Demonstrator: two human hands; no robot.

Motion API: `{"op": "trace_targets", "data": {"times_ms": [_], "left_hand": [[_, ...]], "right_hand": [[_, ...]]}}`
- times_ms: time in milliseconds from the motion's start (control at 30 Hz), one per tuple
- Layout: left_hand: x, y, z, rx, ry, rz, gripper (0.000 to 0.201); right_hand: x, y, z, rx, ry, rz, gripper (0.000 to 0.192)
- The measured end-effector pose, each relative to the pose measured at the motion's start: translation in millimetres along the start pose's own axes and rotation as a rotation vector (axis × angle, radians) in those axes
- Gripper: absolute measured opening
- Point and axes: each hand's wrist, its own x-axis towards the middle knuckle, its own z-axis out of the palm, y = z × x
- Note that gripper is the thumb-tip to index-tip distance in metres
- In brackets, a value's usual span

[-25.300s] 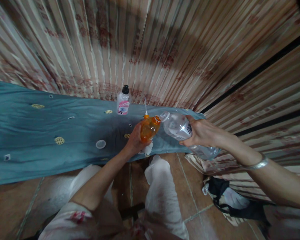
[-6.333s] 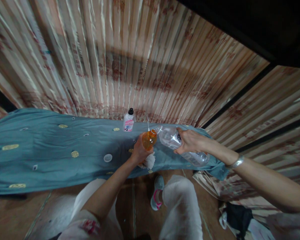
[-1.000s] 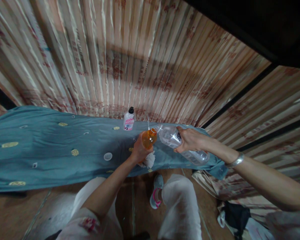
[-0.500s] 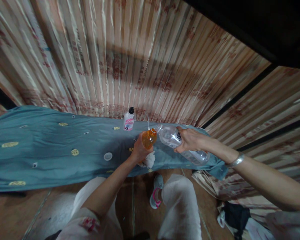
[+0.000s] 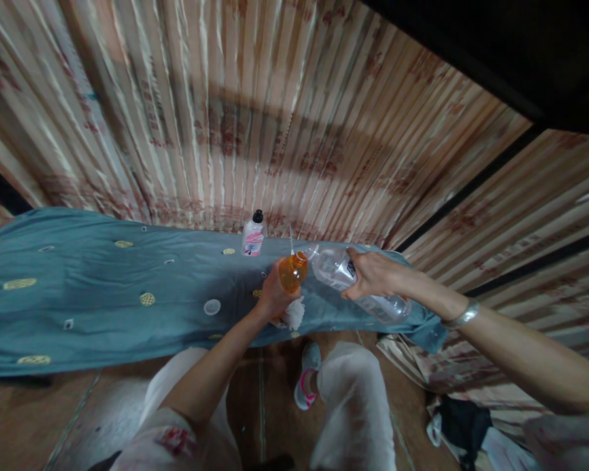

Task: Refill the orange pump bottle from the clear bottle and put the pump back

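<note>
My left hand (image 5: 273,294) is wrapped round an orange bottle (image 5: 294,271) with its mouth uncovered. In my right hand (image 5: 373,273) is a large clear plastic bottle (image 5: 331,268), tipped so that its neck points left at the orange bottle's mouth. The two mouths are very close; whether they touch I cannot tell. Below my left hand lies a white fluffy thing (image 5: 295,314), partly hidden. A round whitish lid (image 5: 212,307) rests on the cloth to the left. Behind stands a clear bottle with a pink label and black cap (image 5: 253,237).
A blue-green cloth with yellow patterns (image 5: 98,281) covers the long surface before me. Pleated curtains (image 5: 226,131) hang behind it and to the right. My legs are below, and a dark bag (image 5: 464,422) lies on the floor at the lower right.
</note>
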Motion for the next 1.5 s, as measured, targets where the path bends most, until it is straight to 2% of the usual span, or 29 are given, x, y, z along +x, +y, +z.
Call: {"op": "trace_targets", "data": {"times_ms": [400,733,1500], "left_hand": [[0.6,-1.6,-1.9,0.0,-0.027,0.014,0.079],[0.5,0.4,-1.8,0.008,-0.019,-0.002,0.079],[0.5,3.1,-2.2,-0.016,-0.005,-0.007,0.079]], "right_hand": [[0.6,1.2,1.9,0.004,0.017,-0.001,0.07],[-1.3,-2.4,-3.0,-0.017,0.009,-0.001,0.072],[1.2,-1.1,0.6,-0.001,0.005,0.009,0.07]]}}
